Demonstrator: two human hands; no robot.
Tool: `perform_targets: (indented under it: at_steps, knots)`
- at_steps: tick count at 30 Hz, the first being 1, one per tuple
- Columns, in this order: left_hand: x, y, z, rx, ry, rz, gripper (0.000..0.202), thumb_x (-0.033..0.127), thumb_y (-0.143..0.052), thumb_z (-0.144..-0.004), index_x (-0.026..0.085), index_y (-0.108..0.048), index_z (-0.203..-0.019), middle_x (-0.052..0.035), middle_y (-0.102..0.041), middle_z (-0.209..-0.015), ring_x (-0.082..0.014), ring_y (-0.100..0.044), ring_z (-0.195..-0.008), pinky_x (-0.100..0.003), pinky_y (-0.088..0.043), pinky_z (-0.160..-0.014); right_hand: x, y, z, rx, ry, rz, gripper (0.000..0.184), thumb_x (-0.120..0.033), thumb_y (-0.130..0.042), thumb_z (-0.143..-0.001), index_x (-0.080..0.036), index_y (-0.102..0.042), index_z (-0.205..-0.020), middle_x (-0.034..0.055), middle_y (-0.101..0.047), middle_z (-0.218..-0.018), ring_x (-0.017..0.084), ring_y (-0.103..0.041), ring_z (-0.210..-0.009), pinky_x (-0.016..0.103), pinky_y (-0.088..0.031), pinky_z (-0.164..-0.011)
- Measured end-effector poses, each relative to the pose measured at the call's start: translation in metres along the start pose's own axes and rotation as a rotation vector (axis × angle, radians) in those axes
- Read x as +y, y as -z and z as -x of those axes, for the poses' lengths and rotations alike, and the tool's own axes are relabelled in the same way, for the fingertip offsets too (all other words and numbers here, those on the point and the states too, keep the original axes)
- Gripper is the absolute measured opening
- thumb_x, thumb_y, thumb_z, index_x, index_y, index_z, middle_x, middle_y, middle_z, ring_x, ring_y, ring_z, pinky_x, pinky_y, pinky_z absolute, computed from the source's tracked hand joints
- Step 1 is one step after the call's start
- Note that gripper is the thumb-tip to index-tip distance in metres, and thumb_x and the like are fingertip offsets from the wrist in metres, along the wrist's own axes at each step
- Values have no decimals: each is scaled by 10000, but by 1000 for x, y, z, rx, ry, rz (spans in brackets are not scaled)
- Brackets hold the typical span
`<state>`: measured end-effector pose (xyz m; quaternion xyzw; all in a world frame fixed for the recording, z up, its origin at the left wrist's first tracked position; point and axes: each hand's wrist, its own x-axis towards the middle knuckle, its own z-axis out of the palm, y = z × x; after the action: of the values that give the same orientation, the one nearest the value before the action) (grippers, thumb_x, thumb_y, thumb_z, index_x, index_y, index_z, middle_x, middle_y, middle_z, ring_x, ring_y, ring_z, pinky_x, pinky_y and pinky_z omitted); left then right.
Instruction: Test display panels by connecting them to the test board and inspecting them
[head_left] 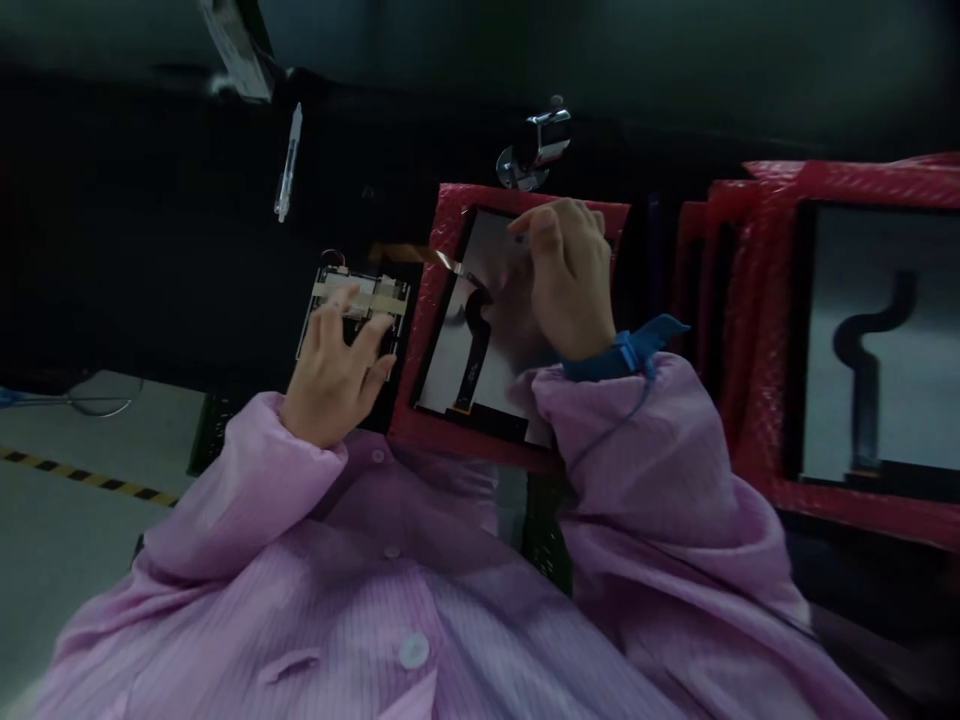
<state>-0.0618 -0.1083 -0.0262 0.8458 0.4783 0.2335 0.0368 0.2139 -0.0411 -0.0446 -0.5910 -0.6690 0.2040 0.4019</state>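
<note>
My left hand (pixel 337 365) lies with fingers spread on a small circuit board (pixel 358 298) that has pale tape strips across it. My right hand (pixel 566 275) is closed in a pinch above a display panel (pixel 480 330) that rests in a red bubble-wrap sleeve (pixel 427 300). What the pinched fingers hold is too small to make out. A black flex cable (pixel 474 340) curves down the panel's grey back, and a thin strip (pixel 450 262) sticks out near its top. A blue wrist strap (pixel 630 350) circles my right wrist over the pink sleeve.
More panels in red bubble wrap (pixel 862 330) stand stacked at the right. A metal clamp fixture (pixel 536 150) sits behind the panel, and a pen-like tool (pixel 289 160) lies at the back left. Yellow-black hazard tape (pixel 82 475) marks the pale surface at the left.
</note>
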Motion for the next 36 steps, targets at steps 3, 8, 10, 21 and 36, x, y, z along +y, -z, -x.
perform_targets:
  at_steps: [3,8,10,21,36]
  knots:
    - [7,-10,19,-129,47,9,369,432,-479,-1054,218,-625,-1317,-213,-472,-1553,-387,-525,-1367,-573,-473,-1094,8,0,-2,-2,-26,0,637,-783,-207,-1002,-293,-613,-1001,94,-673,-1074,270,-490,-1091,498,-315,-1055]
    - [5,-15,22,-96,34,-24,387,441,-484,-1046,219,-665,-1306,-226,-505,-1541,-384,-565,-1336,-570,-473,-1098,21,-4,-6,25,-3,7,693,-818,-168,-986,-274,-599,-992,98,-664,-1067,257,-471,-1071,482,-303,-1048]
    - [3,-17,22,-78,36,-34,402,475,-490,-1042,230,-671,-1303,-210,-516,-1539,-378,-567,-1332,-565,-472,-1101,23,-5,-8,42,-2,7,715,-829,-160,-978,-262,-595,-989,101,-661,-1085,255,-468,-1073,482,-302,-1049]
    - [-1,-20,25,101,-32,0,350,418,-517,-1039,207,-709,-1243,-178,-608,-1454,-347,-572,-1345,-545,-493,-1130,-14,36,63,305,-130,74,480,-652,-394,-1022,-234,-631,-1038,115,-666,-1042,266,-572,-977,469,-451,-918]
    - [51,-32,27,22,41,224,251,254,-522,-995,193,-634,-1212,-143,-740,-1208,-297,-698,-1168,-490,-603,-1026,-32,-4,170,290,-449,-142,621,-571,-607,-911,-178,-591,-1392,179,-639,-1341,322,-559,-1281,597,-459,-1128]
